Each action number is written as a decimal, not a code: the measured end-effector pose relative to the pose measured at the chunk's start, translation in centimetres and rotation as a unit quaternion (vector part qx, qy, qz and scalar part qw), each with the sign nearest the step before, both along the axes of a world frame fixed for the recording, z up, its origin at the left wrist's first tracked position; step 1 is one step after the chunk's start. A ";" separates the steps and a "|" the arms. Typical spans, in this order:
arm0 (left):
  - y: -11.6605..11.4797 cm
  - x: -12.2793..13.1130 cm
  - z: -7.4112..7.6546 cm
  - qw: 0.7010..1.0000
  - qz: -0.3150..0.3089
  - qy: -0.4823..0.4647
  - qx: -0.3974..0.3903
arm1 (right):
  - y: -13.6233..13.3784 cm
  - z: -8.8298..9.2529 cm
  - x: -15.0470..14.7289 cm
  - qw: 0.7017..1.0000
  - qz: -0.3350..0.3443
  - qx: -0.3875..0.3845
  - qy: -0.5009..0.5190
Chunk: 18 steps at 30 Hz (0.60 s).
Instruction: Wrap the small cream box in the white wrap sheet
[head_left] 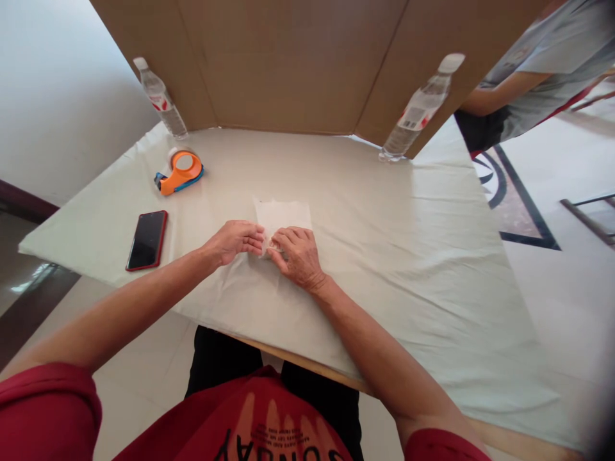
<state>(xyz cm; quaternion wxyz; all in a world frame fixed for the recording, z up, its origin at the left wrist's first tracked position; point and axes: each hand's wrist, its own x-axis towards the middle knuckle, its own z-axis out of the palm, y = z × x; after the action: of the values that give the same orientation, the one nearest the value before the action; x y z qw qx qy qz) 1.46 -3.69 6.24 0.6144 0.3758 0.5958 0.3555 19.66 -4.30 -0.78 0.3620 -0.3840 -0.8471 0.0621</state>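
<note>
A small white sheet of tissue-like paper (283, 214) lies on the white cloth-covered table (384, 256) in front of me. My left hand (235, 239) and my right hand (298, 256) meet at its near edge. Both have their fingers curled and pinched on the paper's near edge, which looks folded or rolled under them. The far half of the sheet lies flat beyond my knuckles.
A phone in a red case (147, 240) lies to the left. An orange tape dispenser (180, 171) sits behind it. Two water bottles (161, 99) (418, 109) prop a cardboard screen (298, 64) at the back. Another person (533, 77) sits at the far right.
</note>
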 end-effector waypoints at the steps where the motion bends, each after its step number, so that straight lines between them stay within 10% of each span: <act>1: -0.2 -0.1 0.0 1.000 -0.005 0.004 0.009 | 0.0 0.0 0.0 1.000 0.000 -0.001 0.000; 5: -0.9 0.1 -1.0 0.985 -0.055 0.117 0.111 | 0.0 0.0 0.0 1.000 0.002 -0.004 0.000; 10: -1.4 1.5 -3.3 0.874 -0.081 0.338 0.339 | 0.0 0.0 0.3 1.000 0.001 -0.003 0.014; 18: -1.9 2.1 -6.7 0.805 0.000 0.357 0.474 | 0.0 -0.1 0.5 0.999 0.012 0.008 0.038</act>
<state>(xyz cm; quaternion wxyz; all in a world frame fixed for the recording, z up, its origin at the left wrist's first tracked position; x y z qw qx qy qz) 3.56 -5.55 -0.47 0.1035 0.7205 0.5307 0.4343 20.18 -4.29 -0.88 0.3961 -0.3684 -0.8378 0.0742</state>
